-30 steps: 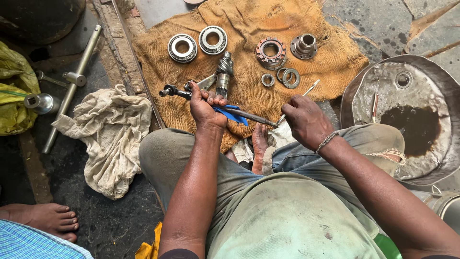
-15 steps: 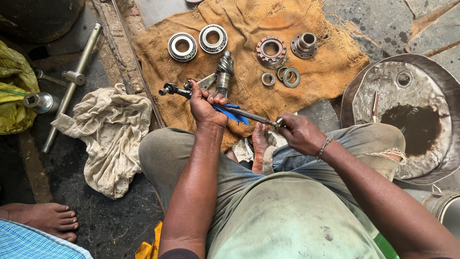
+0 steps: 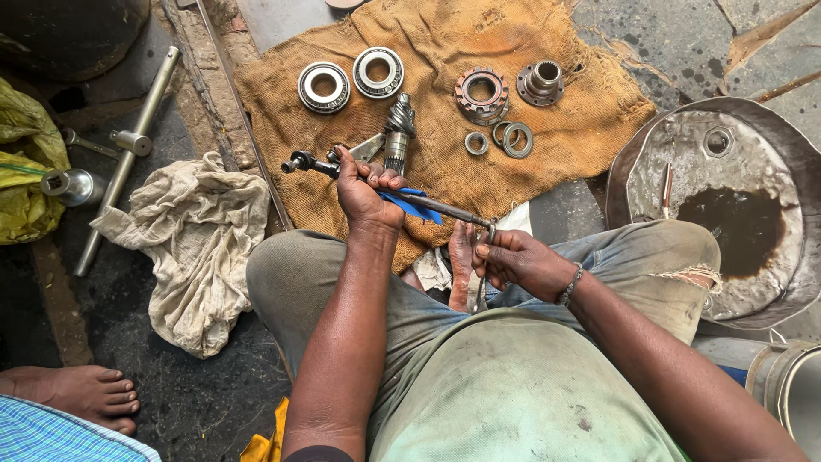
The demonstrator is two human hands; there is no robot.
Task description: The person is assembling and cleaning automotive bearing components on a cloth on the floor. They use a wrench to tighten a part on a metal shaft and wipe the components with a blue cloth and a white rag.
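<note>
My left hand (image 3: 363, 192) grips a long dark metal rod (image 3: 428, 204) near its middle, together with a scrap of blue cloth (image 3: 410, 204). The rod's knobbed end (image 3: 298, 161) sticks out to the left over the burlap sack (image 3: 445, 162). My right hand (image 3: 517, 257) closes on the rod's other end, above my knees. Just beyond my left hand lie a spiral pinion gear shaft (image 3: 398, 128) and a flat metal piece (image 3: 368, 147).
On the sack lie two bearing rings (image 3: 323, 85) (image 3: 378, 72), a toothed hub (image 3: 481, 94), a flange (image 3: 540, 81) and small washers (image 3: 516, 139). An oily metal pan (image 3: 727, 214) is at right, a dirty rag (image 3: 201, 239) and a long wrench (image 3: 128, 150) at left. Another person's foot (image 3: 81, 393) is at lower left.
My right hand has come down from beside the rod and taken hold of its right end. My left hand kept its grip on the rod and blue cloth.
</note>
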